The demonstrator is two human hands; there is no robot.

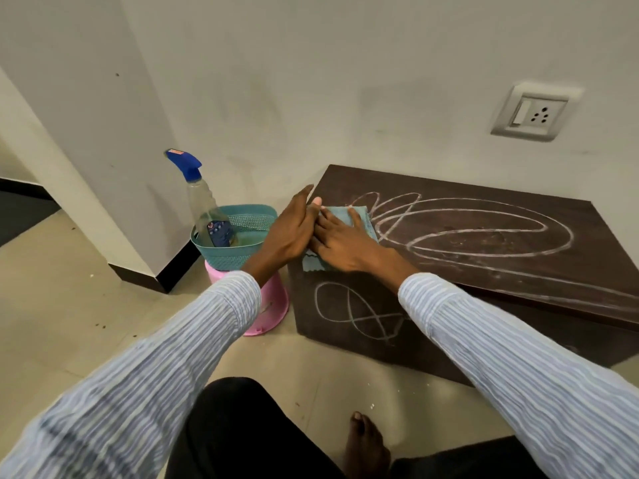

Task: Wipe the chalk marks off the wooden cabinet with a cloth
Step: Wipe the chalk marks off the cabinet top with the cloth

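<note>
Both hands meet at the cabinet's [484, 243] near-left corner. Right hand [340, 242] lies flat, fingers straight, pressing the folded blue cloth [361, 216] onto the dark wooden top; left hand [294, 229] stands on edge beside it, fingers straight, touching the cloth's left side and gripping nothing. Nearer the person, at about 6 o'clock from the cloth, a small chalk loop [359, 314] sits unwiped on the front face. At 3 o'clock from the cloth, big chalk ovals [466, 228] sprawl across the top, also untouched. Wiping well likely means keeping the palm flat with firm pressure, sweeping rightward in overlapping passes and refolding once the cloth loads with dust. Farther, at 9 o'clock, a spray bottle [204, 205] stands in a teal basket [221, 255] on a pink stool [273, 305].
</note>
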